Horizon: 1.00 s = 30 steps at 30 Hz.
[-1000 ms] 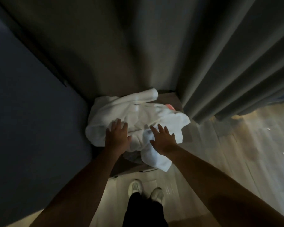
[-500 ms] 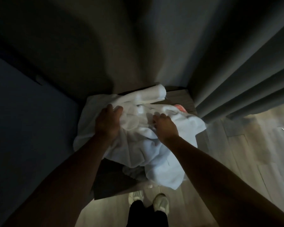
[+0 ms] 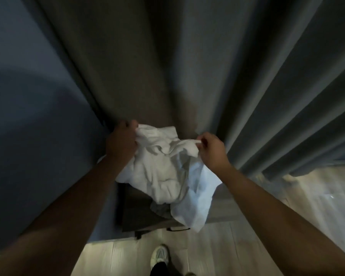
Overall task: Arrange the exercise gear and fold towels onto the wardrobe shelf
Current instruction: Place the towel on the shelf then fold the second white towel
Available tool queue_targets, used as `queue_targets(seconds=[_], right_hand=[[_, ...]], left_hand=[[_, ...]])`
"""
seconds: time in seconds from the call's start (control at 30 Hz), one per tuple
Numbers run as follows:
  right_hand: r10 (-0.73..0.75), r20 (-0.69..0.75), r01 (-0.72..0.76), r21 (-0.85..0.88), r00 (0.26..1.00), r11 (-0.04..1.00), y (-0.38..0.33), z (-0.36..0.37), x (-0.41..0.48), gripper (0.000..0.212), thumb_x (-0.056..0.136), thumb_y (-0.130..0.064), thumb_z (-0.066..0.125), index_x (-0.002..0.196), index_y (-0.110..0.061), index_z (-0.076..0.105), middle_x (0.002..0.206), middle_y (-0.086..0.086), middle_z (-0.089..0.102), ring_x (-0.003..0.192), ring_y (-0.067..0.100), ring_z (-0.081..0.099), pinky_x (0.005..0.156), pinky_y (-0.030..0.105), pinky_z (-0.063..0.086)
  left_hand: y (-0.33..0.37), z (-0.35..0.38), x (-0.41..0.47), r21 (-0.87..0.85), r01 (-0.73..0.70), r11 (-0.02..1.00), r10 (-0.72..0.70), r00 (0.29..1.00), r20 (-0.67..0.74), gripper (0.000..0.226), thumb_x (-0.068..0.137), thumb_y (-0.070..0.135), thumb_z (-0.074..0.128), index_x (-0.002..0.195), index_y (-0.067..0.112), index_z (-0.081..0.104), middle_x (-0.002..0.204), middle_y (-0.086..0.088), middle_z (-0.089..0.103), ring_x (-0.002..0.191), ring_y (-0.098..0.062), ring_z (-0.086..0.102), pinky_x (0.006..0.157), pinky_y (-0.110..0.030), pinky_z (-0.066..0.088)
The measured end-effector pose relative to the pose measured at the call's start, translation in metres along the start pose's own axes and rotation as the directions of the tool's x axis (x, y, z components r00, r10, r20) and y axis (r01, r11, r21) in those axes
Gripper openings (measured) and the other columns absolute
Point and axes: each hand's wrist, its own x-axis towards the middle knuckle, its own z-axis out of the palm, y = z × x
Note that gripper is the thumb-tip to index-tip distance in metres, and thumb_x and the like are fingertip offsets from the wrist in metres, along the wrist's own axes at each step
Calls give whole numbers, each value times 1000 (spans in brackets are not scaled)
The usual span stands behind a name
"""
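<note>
The white towel (image 3: 163, 174) hangs crumpled between my hands, its lower folds draped over a dark stand (image 3: 139, 214). My left hand (image 3: 121, 140) grips its upper left edge in curled fingers. My right hand (image 3: 212, 150) pinches the upper right corner. A curtain (image 3: 267, 96) hangs behind, and my shoe (image 3: 159, 255) is below.

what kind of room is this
Probably a bedroom or hotel room, dimly lit: long grey curtains reach the pale wood-look floor, and a crumpled white towel sits over a low dark stand.
</note>
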Motion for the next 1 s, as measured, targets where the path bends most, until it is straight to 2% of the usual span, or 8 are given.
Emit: queue_targets(seconds=[0.17,0.23,0.3,0.43,0.6,0.8,0.9,1.0], right_hand=[[-153,-55,158,111,987,981,-42,-58,-25,5,89,-2,60,90,-5,64,84,2,59,78,17,52,65,21,35],[-178,-73,188,164,981,968,-58,-77,-31,6,90,-4,60,88,-8,64,83,1,61,77,16,54,66,21,40],[-204,-67,213,194,977,957,-73,-95,-36,9,90,-5,60,85,-13,62,83,2,62,76,15,55,66,18,42],[-257,-63,265,238,964,934,-103,-123,-42,9,90,-7,60,84,-13,61,82,8,62,74,16,53,68,28,44],[-337,-111,355,342,935,870,-151,-165,-50,19,93,-16,62,79,-27,57,78,-3,60,69,8,53,63,20,47],[-473,-197,510,424,859,749,-202,-215,-70,15,92,-14,62,81,-24,59,77,-6,61,68,4,55,59,17,46],[-537,-242,584,450,808,676,-224,-235,-85,15,92,-12,62,81,-22,60,77,-5,61,67,5,54,59,17,46],[-558,-263,606,505,787,615,-242,-247,-102,16,91,-9,62,80,-21,61,75,-5,62,67,6,55,59,19,46]], left_hand=[[24,-77,-23,-33,-108,994,89,929,-358,26,81,2,61,106,6,61,107,-23,52,88,-44,56,74,-48,47],[33,-104,-26,-54,-87,995,61,926,-373,33,78,1,64,108,11,56,112,-19,48,91,-42,55,74,-45,45],[42,-131,-32,-41,-95,995,66,893,-445,34,76,5,66,104,17,51,109,-13,47,87,-36,55,64,-37,39],[61,-184,-48,-57,-164,985,107,831,-545,26,79,10,61,102,16,51,101,-10,47,78,-23,48,61,-32,32],[87,-251,-75,-27,-216,976,149,751,-643,29,81,11,64,108,14,53,106,-9,49,81,-17,45,64,-31,32],[123,-324,-114,-97,-219,971,80,681,-728,14,90,19,58,103,21,52,101,7,45,75,-11,44,62,-22,31],[139,-348,-141,37,-241,970,175,580,-796,17,87,14,63,103,10,57,104,-9,52,75,-20,48,62,-29,34],[149,-366,-170,69,-250,966,198,538,-819,19,84,12,65,102,9,59,101,-10,52,73,-18,44,59,-26,29]])
